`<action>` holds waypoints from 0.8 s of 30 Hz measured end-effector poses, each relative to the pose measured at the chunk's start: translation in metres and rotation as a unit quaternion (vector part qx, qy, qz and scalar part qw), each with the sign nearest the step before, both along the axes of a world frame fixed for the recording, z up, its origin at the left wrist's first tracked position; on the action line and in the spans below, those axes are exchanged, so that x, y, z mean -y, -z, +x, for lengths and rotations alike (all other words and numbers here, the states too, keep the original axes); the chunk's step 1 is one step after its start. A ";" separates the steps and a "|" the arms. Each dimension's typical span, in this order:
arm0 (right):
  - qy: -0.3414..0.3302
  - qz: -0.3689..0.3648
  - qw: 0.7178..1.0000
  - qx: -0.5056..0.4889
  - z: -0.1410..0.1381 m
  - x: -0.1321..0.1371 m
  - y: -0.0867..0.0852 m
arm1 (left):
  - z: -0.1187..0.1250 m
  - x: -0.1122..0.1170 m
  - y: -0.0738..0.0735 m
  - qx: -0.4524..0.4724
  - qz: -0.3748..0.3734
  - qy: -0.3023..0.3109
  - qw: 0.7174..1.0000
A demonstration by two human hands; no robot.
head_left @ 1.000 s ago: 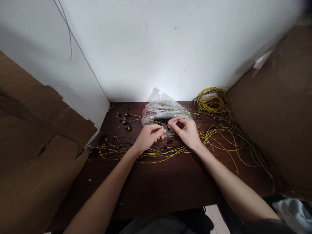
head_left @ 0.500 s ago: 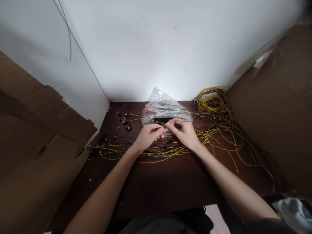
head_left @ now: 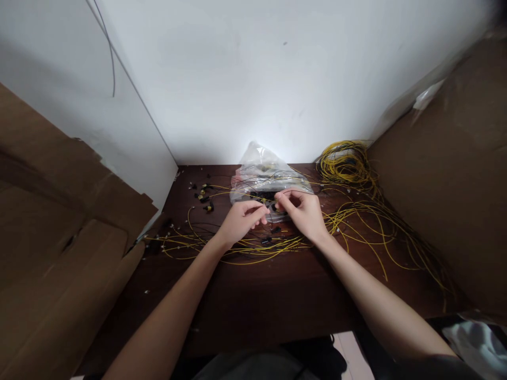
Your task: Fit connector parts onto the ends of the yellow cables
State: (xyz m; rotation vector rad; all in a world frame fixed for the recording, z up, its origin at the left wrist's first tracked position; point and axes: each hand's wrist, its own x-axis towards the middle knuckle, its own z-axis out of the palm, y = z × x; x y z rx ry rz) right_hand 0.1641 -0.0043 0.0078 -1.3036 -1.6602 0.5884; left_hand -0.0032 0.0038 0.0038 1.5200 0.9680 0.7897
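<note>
My left hand (head_left: 244, 220) is pinched, thumb against fingers; a small dark piece shows at its fingertips, too small to name. Just to the right, my right hand (head_left: 303, 211) pinches a thin black wire (head_left: 293, 191) between thumb and forefinger. A small gap separates the two sets of fingertips. Behind them lies a clear plastic bag (head_left: 259, 163), with small black parts (head_left: 261, 196) at its near opening. Below the hands, a black connector (head_left: 266, 240) rests beside a bundle of yellow wires (head_left: 253, 259).
Several black-and-yellow connectors (head_left: 208, 208) lie at the left on the dark brown table (head_left: 269, 295). A coil of yellow wire (head_left: 343, 163) sits at the back right, with loose strands in front. Cardboard (head_left: 447, 174) stands on the right, more cardboard (head_left: 71, 211) on the left, a white wall (head_left: 253, 79) behind.
My right hand has moved slightly right and up, away from the left fingertips, still pinching the black wire. My left hand has stayed nearly in place.
</note>
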 end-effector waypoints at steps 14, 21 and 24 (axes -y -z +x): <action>-0.016 0.015 0.999 0.041 -0.003 0.002 0.001 | 0.000 0.000 -0.003 -0.001 -0.004 0.001 1.000; 0.040 0.009 0.999 0.011 0.001 0.000 0.000 | 0.000 0.000 -0.001 -0.002 0.000 0.002 1.000; 0.038 0.011 0.999 0.007 0.001 0.000 0.000 | 0.000 -0.001 0.001 -0.001 0.001 0.002 1.000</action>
